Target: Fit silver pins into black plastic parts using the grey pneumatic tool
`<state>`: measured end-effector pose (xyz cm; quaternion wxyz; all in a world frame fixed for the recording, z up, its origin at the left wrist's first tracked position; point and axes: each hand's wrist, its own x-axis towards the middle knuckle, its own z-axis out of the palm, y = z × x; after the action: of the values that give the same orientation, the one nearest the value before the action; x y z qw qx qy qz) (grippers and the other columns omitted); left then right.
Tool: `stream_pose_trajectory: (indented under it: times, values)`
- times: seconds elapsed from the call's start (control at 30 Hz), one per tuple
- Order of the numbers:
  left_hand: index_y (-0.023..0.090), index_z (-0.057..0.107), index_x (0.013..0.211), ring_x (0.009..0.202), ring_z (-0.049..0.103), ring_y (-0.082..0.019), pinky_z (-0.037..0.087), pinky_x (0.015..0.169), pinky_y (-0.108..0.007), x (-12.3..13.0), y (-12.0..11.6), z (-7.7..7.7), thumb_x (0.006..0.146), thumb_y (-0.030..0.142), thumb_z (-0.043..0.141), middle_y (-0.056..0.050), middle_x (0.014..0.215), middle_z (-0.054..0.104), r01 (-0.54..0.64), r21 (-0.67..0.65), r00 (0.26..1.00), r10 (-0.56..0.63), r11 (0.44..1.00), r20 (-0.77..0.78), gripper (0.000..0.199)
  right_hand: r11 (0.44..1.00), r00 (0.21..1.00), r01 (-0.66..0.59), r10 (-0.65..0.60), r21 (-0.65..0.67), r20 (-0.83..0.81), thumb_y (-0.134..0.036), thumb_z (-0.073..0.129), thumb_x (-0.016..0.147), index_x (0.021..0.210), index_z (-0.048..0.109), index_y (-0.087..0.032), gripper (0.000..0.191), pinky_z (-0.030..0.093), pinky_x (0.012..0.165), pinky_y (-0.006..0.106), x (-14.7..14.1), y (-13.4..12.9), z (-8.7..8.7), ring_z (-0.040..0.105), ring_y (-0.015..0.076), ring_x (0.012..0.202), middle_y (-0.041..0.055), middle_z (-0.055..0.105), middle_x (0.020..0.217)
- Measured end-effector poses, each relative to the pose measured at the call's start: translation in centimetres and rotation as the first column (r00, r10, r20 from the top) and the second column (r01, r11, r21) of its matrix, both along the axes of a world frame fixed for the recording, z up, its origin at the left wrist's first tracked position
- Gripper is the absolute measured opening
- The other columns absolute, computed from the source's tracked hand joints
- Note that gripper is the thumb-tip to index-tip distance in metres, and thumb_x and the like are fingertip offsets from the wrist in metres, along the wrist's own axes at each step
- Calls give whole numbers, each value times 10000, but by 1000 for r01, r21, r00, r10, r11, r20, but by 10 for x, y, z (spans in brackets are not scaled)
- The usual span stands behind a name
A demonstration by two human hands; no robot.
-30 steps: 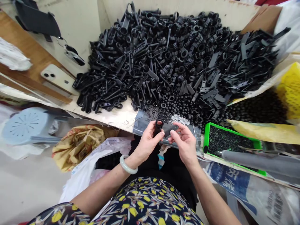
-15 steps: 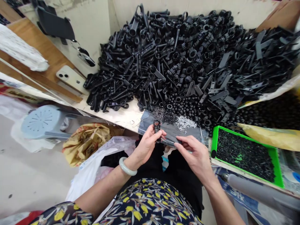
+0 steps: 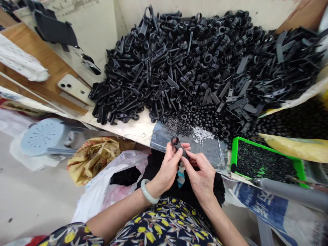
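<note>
One black ring-ended part (image 3: 175, 140) is held between the person's two hands, just above the near edge of the work surface, ring end up and away from the body. The left hand (image 3: 167, 165) grips it, thumb laid along its side; the right hand (image 3: 201, 172) pinches at its lower end, fingers nearly closed. Whether a separate piece sits in the right fingertips cannot be told. A pale bangle (image 3: 148, 193) circles the left wrist.

Just beyond the hands, a dark sheet (image 3: 160, 136) bears silver pins (image 3: 202, 135) and tiny dark pieces (image 3: 173, 126), with a slim tool (image 3: 220, 152) toward its right side. Black balls (image 3: 197, 117) lie behind the pins, against a large heap of black parts (image 3: 164, 65). To the right stands a green tray (image 3: 233, 157) of small black bits, near a grey cylindrical tool (image 3: 289, 192). Far left, a white phone (image 3: 74, 88) leans by a wooden board (image 3: 48, 63); below is a pale blue stool (image 3: 42, 136).
</note>
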<state>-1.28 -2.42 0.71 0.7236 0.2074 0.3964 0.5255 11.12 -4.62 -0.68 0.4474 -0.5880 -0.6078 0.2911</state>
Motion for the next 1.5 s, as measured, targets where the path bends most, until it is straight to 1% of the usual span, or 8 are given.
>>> stream_pose_trajectory:
  times: [0.2,0.63,0.83,1.03,1.13,1.23,1.33,1.5]
  values:
    - [232,572,1149,1169,645,-190,477,1079,-358,1,-1,0,995,357,695,-55,1233,703,-31,-10,999,31,999,-12,234,999,998,-2,-1,42,59,-275,720,990,1146,736,-223,165,556,672,269,-1,0,-3,655,122,715,21,688,947]
    - [184,659,1116,1096,724,-245,588,948,-374,7,1,-2,967,453,729,-112,1181,753,-107,-7,990,106,994,-96,315,987,980,19,-49,157,195,-268,703,997,1110,715,-185,141,516,611,269,-12,-1,-4,603,133,646,17,643,807]
    - [169,668,1065,943,734,-205,582,841,-307,-2,7,-7,950,458,747,-86,1030,771,-102,4,989,102,995,-108,321,995,981,-37,19,89,194,-361,731,978,1169,705,-207,247,530,643,301,-10,-2,-1,591,148,650,27,669,840]
    - [155,694,1063,713,680,-137,557,739,-265,-17,13,-7,958,447,738,-61,920,761,62,85,979,-44,994,-200,313,994,986,41,-57,-98,-157,-407,729,964,1254,661,-249,337,601,803,342,6,7,-1,673,178,836,35,679,983]
    - [159,691,1031,712,692,-148,568,764,-282,-20,15,-3,949,435,747,-52,879,761,39,52,987,-30,998,-160,293,986,946,15,-68,-168,-316,-439,709,970,1295,626,-249,385,619,874,359,6,13,-4,696,197,965,60,681,1069]
    - [168,729,1034,975,739,-214,552,983,-345,-23,17,4,930,436,769,-87,1026,791,-23,57,988,31,998,-149,290,980,928,-73,-2,-186,-372,-449,737,943,1336,575,-259,466,618,933,383,1,17,-4,691,220,1081,90,673,1186]
    - [184,782,1130,1237,664,-260,479,1115,-363,-25,15,11,903,409,803,-105,1270,755,26,68,985,-14,997,-170,320,937,923,-284,210,-205,-323,-432,741,943,1281,611,-262,400,594,949,356,-2,18,2,672,215,1120,86,657,1270]
    - [206,811,1160,1156,675,-240,505,1066,-345,-31,9,15,859,385,847,-89,1224,772,90,50,971,-76,995,-228,352,869,896,-430,376,-246,-236,-483,659,1000,910,653,-201,297,438,647,255,-1,23,13,508,131,719,-11,569,814]
